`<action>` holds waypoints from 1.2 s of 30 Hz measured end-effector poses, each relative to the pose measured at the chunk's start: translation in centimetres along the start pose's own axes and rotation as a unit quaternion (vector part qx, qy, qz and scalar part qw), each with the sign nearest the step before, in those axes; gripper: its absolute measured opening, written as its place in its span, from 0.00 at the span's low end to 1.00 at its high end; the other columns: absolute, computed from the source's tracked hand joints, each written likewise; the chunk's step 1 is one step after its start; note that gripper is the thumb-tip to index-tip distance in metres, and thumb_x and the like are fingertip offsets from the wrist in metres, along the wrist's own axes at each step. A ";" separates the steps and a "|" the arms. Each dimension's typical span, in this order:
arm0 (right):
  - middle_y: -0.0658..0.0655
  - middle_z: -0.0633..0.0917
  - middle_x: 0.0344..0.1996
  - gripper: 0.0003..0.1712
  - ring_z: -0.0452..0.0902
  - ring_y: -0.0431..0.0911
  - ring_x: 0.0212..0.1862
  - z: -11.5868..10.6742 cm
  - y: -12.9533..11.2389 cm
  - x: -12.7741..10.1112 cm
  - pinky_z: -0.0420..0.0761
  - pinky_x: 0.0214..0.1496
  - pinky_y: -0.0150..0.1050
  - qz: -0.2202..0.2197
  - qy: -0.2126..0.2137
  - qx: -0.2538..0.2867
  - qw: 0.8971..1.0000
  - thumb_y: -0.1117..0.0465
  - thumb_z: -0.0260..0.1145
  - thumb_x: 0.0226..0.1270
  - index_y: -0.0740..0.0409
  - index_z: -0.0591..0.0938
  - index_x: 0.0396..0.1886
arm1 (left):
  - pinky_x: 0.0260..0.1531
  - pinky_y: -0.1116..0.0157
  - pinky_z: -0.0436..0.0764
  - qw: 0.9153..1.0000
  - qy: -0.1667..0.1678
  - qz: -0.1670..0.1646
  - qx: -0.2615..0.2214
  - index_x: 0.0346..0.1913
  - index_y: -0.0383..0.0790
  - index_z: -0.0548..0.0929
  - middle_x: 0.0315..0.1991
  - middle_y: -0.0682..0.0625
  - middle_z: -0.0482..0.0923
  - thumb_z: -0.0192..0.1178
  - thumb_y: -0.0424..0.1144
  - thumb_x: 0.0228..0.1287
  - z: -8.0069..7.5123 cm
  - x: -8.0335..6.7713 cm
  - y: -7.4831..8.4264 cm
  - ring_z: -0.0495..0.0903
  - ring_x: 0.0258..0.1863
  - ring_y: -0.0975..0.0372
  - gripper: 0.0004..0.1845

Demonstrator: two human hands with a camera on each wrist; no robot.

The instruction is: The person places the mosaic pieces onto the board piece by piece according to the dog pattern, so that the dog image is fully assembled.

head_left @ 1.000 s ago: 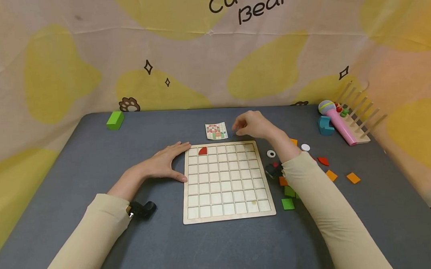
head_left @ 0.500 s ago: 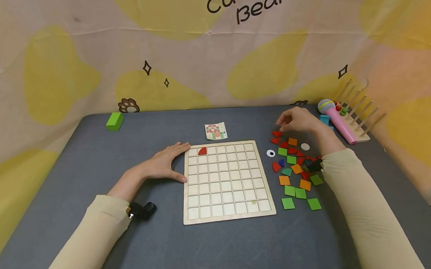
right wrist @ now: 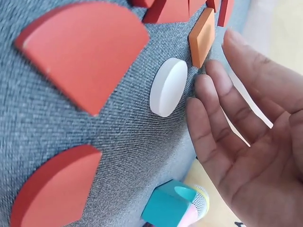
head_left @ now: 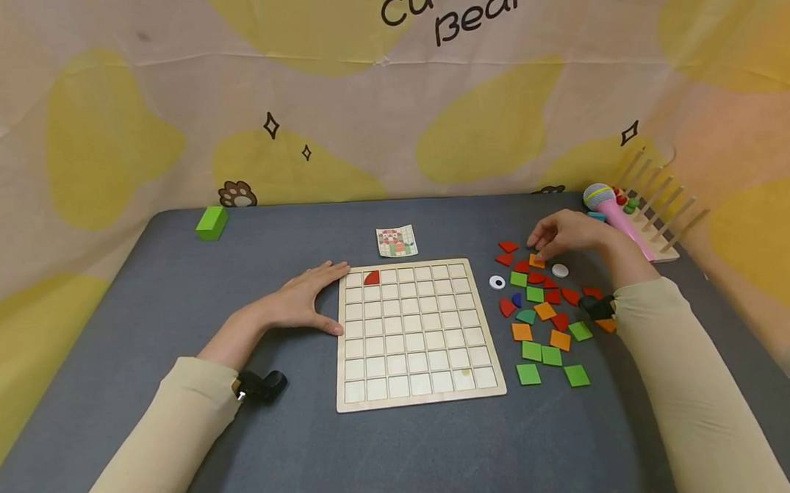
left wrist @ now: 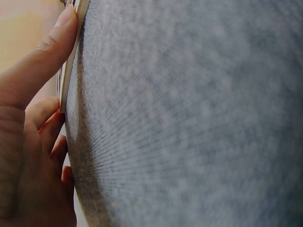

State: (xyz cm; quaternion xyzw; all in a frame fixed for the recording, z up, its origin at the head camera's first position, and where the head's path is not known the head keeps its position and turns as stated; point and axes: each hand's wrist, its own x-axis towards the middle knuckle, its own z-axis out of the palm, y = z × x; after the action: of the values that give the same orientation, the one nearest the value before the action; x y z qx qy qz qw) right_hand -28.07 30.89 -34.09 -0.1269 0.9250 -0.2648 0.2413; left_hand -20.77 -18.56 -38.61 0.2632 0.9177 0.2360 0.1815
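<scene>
My left hand (head_left: 298, 298) lies at the left side of a wooden grid board (head_left: 339, 366). Its thumb touches the left edge and its fingers reach the far left corner. In the left wrist view, the thumb and fingertips are against the board's edge (left wrist: 71, 61). A red quarter-circle tile (head_left: 372, 278) sits in the board's far row, second cell from the left. My right hand (head_left: 573, 235) hovers over the loose tiles, thumb and fingers apart. Its fingertips are by an orange square tile (right wrist: 202, 38) and a white disc (right wrist: 169, 87), and nothing shows between them.
Right of the board lie several red, green (head_left: 528, 374) and orange tiles, and a white ring-like disc (head_left: 496, 282). A small picture card (head_left: 397, 241) is behind the board. A pink toy microphone (head_left: 622, 225) and pegged wooden rack (head_left: 666, 249) stand far right, a green block (head_left: 211, 223) far left.
My right hand has moved right, from beside the picture card to above the loose tiles, then slightly nearer the orange square. The left hand and the board stay in place.
</scene>
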 end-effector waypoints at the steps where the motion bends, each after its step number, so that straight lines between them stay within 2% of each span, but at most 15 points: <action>1: 0.56 0.88 0.38 0.21 0.78 0.40 0.39 0.0 0.0 0.0 0.75 0.45 0.33 0.001 -0.007 0.005 1.000 0.62 0.73 0.60 0.67 0.81 0.51 | 0.74 0.34 0.48 1.000 -0.001 -0.001 0.000 0.79 0.43 0.53 0.80 0.43 0.49 0.74 0.59 0.49 0.0 0.0 0.0 0.43 0.81 0.43 0.59; 7: 0.54 0.87 0.36 0.23 0.78 0.40 0.37 0.1 -0.3 -0.2 0.76 0.44 0.33 0.004 -0.032 0.008 0.999 0.62 0.74 0.58 0.68 0.80 0.50 | 0.74 0.35 0.48 1.000 -0.002 -0.006 -0.003 0.79 0.44 0.53 0.81 0.44 0.49 0.74 0.58 0.49 0.0 0.0 0.0 0.42 0.81 0.44 0.59; 17: 0.56 0.85 0.35 0.23 0.75 0.43 0.36 0.3 -0.3 0.1 0.73 0.40 0.36 0.009 -0.028 -0.031 0.999 0.60 0.77 0.55 0.66 0.81 0.47 | 0.75 0.36 0.47 1.000 -0.001 0.000 -0.005 0.79 0.43 0.54 0.80 0.43 0.50 0.74 0.58 0.49 0.0 -0.1 0.0 0.43 0.81 0.43 0.59; 28: 0.54 0.82 0.32 0.19 0.72 0.45 0.35 0.2 -0.5 -0.1 0.72 0.37 0.37 0.017 0.000 -0.040 0.999 0.60 0.77 0.53 0.64 0.82 0.42 | 0.75 0.36 0.46 1.000 -0.001 0.002 -0.005 0.79 0.42 0.53 0.80 0.42 0.49 0.75 0.58 0.49 0.0 -0.1 -0.2 0.42 0.81 0.43 0.59; 36: 0.55 0.87 0.29 0.12 0.76 0.45 0.33 0.2 -1.6 -0.5 0.73 0.39 0.37 0.003 0.048 -0.049 0.998 0.62 0.74 0.57 0.62 0.83 0.39 | 0.75 0.37 0.47 1.000 0.000 0.002 -0.003 0.79 0.42 0.54 0.80 0.42 0.50 0.75 0.58 0.48 0.0 0.0 -0.3 0.43 0.81 0.43 0.59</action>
State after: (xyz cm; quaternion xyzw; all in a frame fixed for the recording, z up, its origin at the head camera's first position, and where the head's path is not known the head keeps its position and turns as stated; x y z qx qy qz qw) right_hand -27.41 29.65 -33.21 -0.1234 0.9477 -0.2242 0.1909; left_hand -20.86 -18.81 -38.76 0.2643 0.9164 0.2396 0.1815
